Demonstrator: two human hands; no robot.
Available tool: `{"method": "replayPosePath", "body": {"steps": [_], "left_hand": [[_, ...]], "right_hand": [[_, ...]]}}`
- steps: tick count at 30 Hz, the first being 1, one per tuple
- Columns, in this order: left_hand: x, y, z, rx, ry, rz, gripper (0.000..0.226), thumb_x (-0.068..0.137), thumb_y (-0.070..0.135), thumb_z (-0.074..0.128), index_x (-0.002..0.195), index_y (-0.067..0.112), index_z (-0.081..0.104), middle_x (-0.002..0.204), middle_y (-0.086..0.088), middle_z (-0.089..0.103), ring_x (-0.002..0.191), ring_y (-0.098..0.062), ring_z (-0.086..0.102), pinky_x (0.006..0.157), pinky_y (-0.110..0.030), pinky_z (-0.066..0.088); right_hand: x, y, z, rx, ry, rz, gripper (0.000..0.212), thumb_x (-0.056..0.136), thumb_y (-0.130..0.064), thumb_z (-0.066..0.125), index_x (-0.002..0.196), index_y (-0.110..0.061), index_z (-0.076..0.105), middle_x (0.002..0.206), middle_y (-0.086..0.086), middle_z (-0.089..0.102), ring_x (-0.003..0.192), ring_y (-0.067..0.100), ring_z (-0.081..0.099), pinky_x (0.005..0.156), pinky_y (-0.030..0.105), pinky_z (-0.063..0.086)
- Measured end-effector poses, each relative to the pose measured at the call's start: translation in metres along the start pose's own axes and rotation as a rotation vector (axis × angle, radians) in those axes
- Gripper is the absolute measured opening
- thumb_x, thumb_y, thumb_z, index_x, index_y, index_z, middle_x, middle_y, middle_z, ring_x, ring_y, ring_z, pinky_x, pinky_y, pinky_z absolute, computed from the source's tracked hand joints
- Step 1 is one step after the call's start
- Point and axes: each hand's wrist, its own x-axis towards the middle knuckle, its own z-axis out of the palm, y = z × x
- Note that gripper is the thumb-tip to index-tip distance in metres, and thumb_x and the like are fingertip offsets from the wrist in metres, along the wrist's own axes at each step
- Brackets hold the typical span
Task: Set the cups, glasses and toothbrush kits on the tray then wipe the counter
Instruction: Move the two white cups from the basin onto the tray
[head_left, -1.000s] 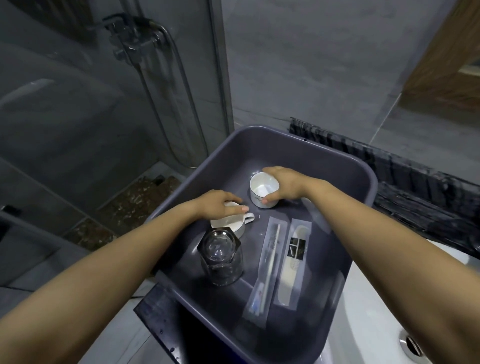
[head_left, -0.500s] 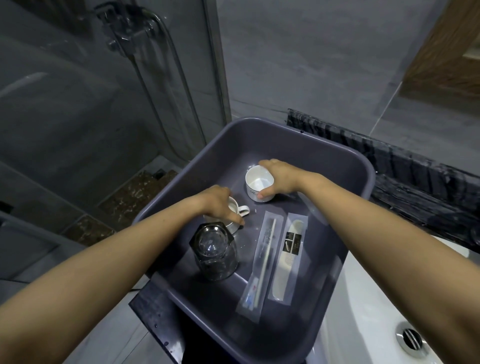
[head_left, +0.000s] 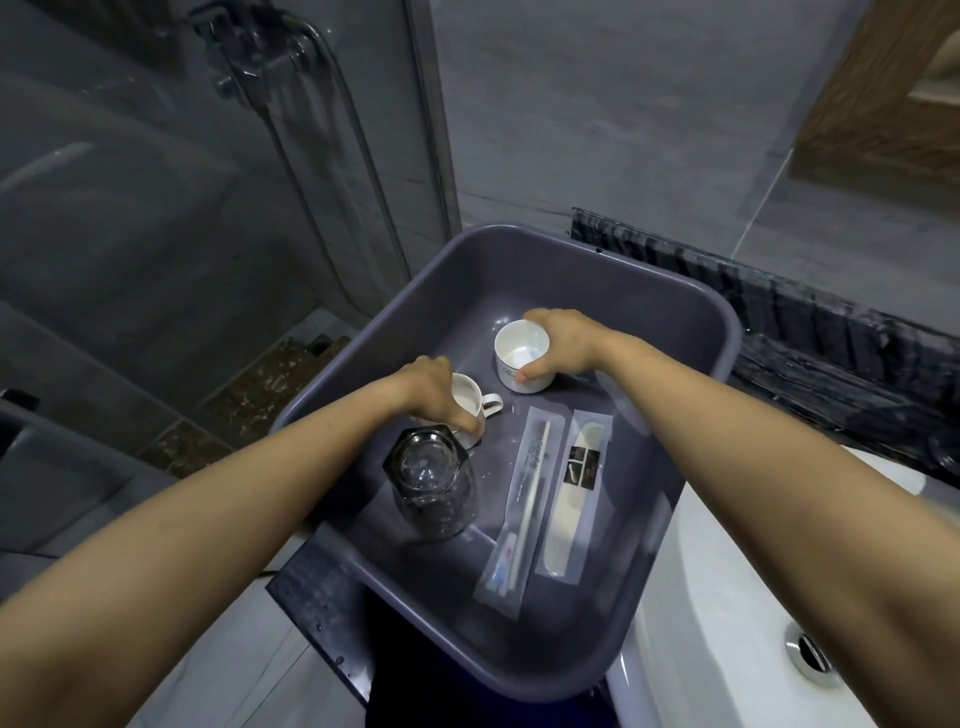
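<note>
A deep grey tray (head_left: 613, 270) sits on the dark counter. Inside it, my right hand (head_left: 558, 343) grips a white cup (head_left: 521, 355) from its right side, thumb on the front wall. My left hand (head_left: 434, 392) rests over a second white cup with a handle (head_left: 480, 402), fingers curled round its near rim. An upturned clear glass (head_left: 431, 483) stands just in front of that cup. To the right lie two flat wrapped packets: a toothbrush kit (head_left: 522, 506) and a comb packet (head_left: 576, 491).
A white basin (head_left: 727, 623) with a metal drain (head_left: 810, 656) lies at the lower right. A black marble counter edge (head_left: 311, 608) juts out under the tray. A glass shower screen and hose (head_left: 332, 130) stand to the left, grey tiled wall behind.
The view has shifted slightly. My left hand has slid down over the near rim of the handled cup; my right hand stays on the other cup.
</note>
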Motion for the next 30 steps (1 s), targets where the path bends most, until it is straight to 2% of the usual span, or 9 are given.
{"method": "replayPosePath", "body": {"steps": [2, 4, 8, 12, 17, 21, 26, 28, 30], "left_hand": [[-0.003, 0.001, -0.003, -0.006, 0.047, 0.004, 0.081, 0.055, 0.052, 0.077, 0.115, 0.005, 0.049, 0.119, -0.013, 0.057, 0.094, -0.027, 0.056, 0.071, -0.029, 0.045], [-0.006, 0.002, -0.006, -0.016, 0.086, 0.005, 0.077, 0.059, 0.049, 0.075, 0.116, 0.004, 0.049, 0.118, -0.013, 0.057, 0.097, -0.028, 0.056, 0.07, -0.028, 0.042], [-0.018, 0.002, -0.022, -0.067, 0.12, 0.053, 0.063, 0.061, 0.045, 0.075, 0.108, 0.008, 0.056, 0.107, -0.009, 0.061, 0.086, -0.023, 0.052, 0.069, -0.029, 0.04], [-0.039, 0.004, -0.044, -0.092, 0.152, 0.148, 0.044, 0.062, 0.04, 0.076, 0.094, 0.013, 0.061, 0.093, -0.004, 0.062, 0.083, -0.023, 0.055, 0.068, -0.028, 0.043], [-0.077, 0.014, -0.077, -0.099, 0.218, 0.237, 0.051, 0.069, 0.036, 0.074, 0.11, 0.008, 0.061, 0.108, -0.009, 0.063, 0.095, -0.025, 0.056, 0.083, -0.033, 0.047], [-0.11, 0.029, -0.101, -0.054, 0.251, 0.314, 0.058, 0.063, 0.045, 0.073, 0.106, 0.009, 0.062, 0.097, -0.005, 0.059, 0.089, -0.023, 0.053, 0.074, -0.029, 0.042], [-0.157, 0.06, -0.119, 0.031, 0.267, 0.449, 0.05, 0.048, 0.053, 0.056, 0.077, 0.012, 0.053, 0.086, -0.007, 0.056, 0.078, -0.026, 0.049, 0.051, -0.028, 0.034], [-0.172, 0.076, -0.12, 0.025, 0.27, 0.508, 0.05, 0.047, 0.051, 0.056, 0.079, 0.012, 0.053, 0.085, -0.006, 0.055, 0.077, -0.025, 0.049, 0.05, -0.027, 0.034], [-0.186, 0.094, -0.119, 0.009, 0.259, 0.573, 0.053, 0.048, 0.049, 0.058, 0.085, 0.011, 0.057, 0.086, -0.005, 0.056, 0.079, -0.025, 0.05, 0.053, -0.027, 0.035]], "right_hand": [[-0.004, 0.001, -0.002, 0.009, 0.001, 0.023, 0.07, 0.063, -0.04, 0.08, 0.123, -0.019, 0.05, 0.122, 0.006, 0.057, 0.109, 0.027, 0.053, 0.091, 0.038, 0.048], [-0.009, 0.001, -0.004, 0.019, -0.003, 0.045, 0.071, 0.063, -0.04, 0.08, 0.124, -0.019, 0.049, 0.123, 0.006, 0.056, 0.109, 0.027, 0.053, 0.091, 0.039, 0.048], [-0.025, -0.006, -0.017, 0.021, 0.017, 0.058, 0.07, 0.064, -0.04, 0.079, 0.124, -0.018, 0.049, 0.123, 0.005, 0.056, 0.11, 0.027, 0.054, 0.093, 0.039, 0.048], [-0.049, -0.016, -0.038, 0.049, 0.06, 0.067, 0.066, 0.063, -0.039, 0.079, 0.12, -0.02, 0.051, 0.119, 0.003, 0.056, 0.102, 0.024, 0.053, 0.081, 0.031, 0.044], [-0.095, -0.04, -0.072, -0.001, 0.138, 0.065, 0.057, 0.068, -0.039, 0.077, 0.116, -0.016, 0.054, 0.113, 0.004, 0.06, 0.103, 0.027, 0.058, 0.087, 0.036, 0.05], [-0.135, -0.057, -0.098, 0.053, 0.19, 0.092, 0.06, 0.066, -0.038, 0.078, 0.117, -0.017, 0.054, 0.112, 0.01, 0.063, 0.093, 0.032, 0.066, 0.075, 0.038, 0.057], [-0.206, -0.066, -0.122, 0.093, 0.278, 0.135, 0.051, 0.066, -0.034, 0.08, 0.106, -0.01, 0.058, 0.099, 0.014, 0.065, 0.07, 0.024, 0.058, 0.064, 0.038, 0.053], [-0.236, -0.063, -0.128, 0.122, 0.3, 0.16, 0.043, 0.068, -0.031, 0.08, 0.098, -0.009, 0.058, 0.088, 0.01, 0.061, 0.062, 0.021, 0.052, 0.058, 0.035, 0.046], [-0.266, -0.058, -0.134, 0.109, 0.316, 0.186, 0.04, 0.07, -0.032, 0.079, 0.097, -0.01, 0.058, 0.088, 0.005, 0.059, 0.063, 0.018, 0.052, 0.059, 0.031, 0.043]]}}
